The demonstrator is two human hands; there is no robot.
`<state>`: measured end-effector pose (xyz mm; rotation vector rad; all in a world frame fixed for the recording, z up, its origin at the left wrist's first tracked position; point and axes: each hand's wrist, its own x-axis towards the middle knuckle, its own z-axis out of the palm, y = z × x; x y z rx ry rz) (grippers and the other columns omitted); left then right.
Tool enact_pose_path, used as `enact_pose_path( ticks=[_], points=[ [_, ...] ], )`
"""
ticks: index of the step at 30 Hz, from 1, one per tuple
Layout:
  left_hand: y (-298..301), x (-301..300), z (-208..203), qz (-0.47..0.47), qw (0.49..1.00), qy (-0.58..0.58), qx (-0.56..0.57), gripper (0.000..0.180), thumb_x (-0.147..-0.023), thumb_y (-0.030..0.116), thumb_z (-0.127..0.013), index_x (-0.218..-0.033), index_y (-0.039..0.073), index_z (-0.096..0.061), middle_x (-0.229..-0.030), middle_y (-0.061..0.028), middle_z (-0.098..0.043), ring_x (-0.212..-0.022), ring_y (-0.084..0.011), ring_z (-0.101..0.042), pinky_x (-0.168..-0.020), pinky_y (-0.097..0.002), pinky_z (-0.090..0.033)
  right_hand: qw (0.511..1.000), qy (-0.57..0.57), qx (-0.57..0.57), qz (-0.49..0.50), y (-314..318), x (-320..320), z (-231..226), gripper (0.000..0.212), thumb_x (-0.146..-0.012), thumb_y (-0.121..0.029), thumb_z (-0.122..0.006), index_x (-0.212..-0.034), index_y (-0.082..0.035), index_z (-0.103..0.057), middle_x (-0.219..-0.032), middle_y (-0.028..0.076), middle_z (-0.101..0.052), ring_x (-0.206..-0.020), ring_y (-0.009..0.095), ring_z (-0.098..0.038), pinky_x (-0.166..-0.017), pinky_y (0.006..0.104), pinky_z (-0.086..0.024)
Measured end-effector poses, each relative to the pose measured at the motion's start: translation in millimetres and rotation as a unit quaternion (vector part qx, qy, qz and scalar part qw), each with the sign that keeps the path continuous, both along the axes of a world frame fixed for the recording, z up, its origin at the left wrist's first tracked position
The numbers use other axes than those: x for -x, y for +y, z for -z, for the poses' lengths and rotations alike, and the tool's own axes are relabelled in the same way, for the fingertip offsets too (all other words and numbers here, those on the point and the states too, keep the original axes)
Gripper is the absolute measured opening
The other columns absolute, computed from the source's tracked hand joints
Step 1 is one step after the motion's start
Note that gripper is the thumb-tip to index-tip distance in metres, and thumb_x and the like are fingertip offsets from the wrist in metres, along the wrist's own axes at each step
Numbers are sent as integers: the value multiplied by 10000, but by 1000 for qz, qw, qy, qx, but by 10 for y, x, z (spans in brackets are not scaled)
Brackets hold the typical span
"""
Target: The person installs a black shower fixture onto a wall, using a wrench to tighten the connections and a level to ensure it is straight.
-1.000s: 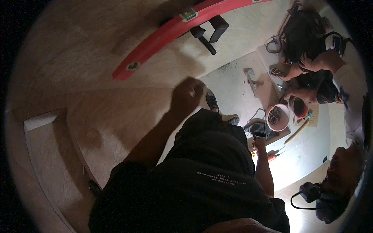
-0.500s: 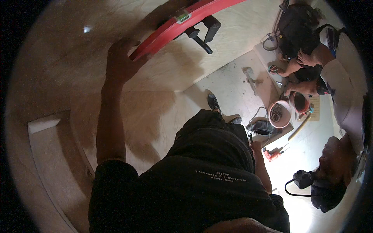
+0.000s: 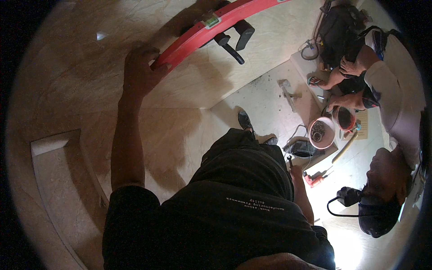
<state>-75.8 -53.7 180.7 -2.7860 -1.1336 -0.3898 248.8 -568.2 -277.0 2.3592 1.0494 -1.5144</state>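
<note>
A long red spirit level [image 3: 191, 42] with a greenish bubble vial lies along the stone-look wall at the top. My left hand [image 3: 140, 74] grips its lower end, thumb and fingers closed around the edge. Just under the level, black wall-mounted fittings [image 3: 244, 33] stick out, one with a rod-like lever [image 3: 232, 53]. Down by my right hip, my right hand [image 3: 296, 172] is closed on a dark open-end wrench [image 3: 290, 160], whose jaw shows above the fingers. My body hides part of that forearm.
At right another person [image 3: 391, 94] crouches, a hand near a reddish bucket [image 3: 346, 118]. A pale bucket [image 3: 321, 133], black bag [image 3: 300, 148], red drill [image 3: 315, 179], yellow-handled tool [image 3: 345, 147] and flat-bladed tool [image 3: 287, 95] are on the floor. At left is a wall recess [image 3: 55, 144].
The view has shifted slightly, and the other person's head sits a little higher in it. Both my hands keep their holds, and the level stays along the wall.
</note>
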Motion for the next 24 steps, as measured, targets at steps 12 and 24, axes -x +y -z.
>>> enact_pose_path(
  ticks=[12, 24],
  points=[
    [122, 120, 125, -12, 1000, 3, -7, 355, -701, 290, -819, -926, 29, -736, -1038, -130, -711, -1022, -327, -637, -971, -444, -453, 964, 71, -44, 254, -151, -72, 276, 111, -889, -140, -571, -858, -67, -648, -680, 113, -581, -580, 248, -572, -498, 384, -407],
    [133, 96, 85, -33, 999, -13, 33, 351, -699, 261, -825, -938, 19, -738, -1024, -152, -715, -991, -325, -658, -942, -420, -482, 921, 88, -41, 377, -151, -103, 266, 95, -893, -77, -534, -840, -77, -613, -565, 65, -525, -425, 193, -514, -368, 349, -357]
  ],
)
